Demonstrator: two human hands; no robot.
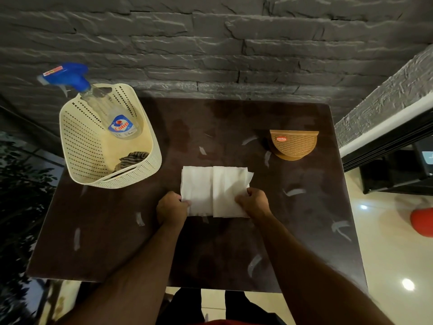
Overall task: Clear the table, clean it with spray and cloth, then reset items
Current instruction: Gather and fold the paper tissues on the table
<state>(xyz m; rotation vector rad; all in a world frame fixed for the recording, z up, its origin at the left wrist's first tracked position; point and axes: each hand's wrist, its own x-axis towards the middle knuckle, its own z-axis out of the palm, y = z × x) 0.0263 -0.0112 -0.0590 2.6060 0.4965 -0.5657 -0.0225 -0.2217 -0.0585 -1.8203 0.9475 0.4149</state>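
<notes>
Two bare hands pinch the near edge of a stack of white paper napkins (214,191) lying flat on the dark brown table (117,242). The left hand (172,208) closes thumb and fingers on the near-left corner; the right hand (254,202) closes likewise on the near-right side, its fingers curled over the paper. Between the two grips the napkins spread away from the person, and a fold or seam runs down the middle, with the right half lying slightly over the left. The far-right corner looks a little fanned, as if several sheets sit unevenly.

Beyond the right hand and further to the right stands a brown half-round napkin holder (293,144) with a woven pattern and a small red label, well apart from the napkins. Beyond the left hand, off to the far left, a cream perforated basket (79,146) sits at the table's corner. Inside it a clear spray bottle (117,118) with a blue trigger head leans toward the left rim, and a dark striped cloth (133,158) lies bunched at the basket's near end. Pale streaks mark the tabletop around the grips. Behind the table rises a grey stone wall (210,43).
</notes>
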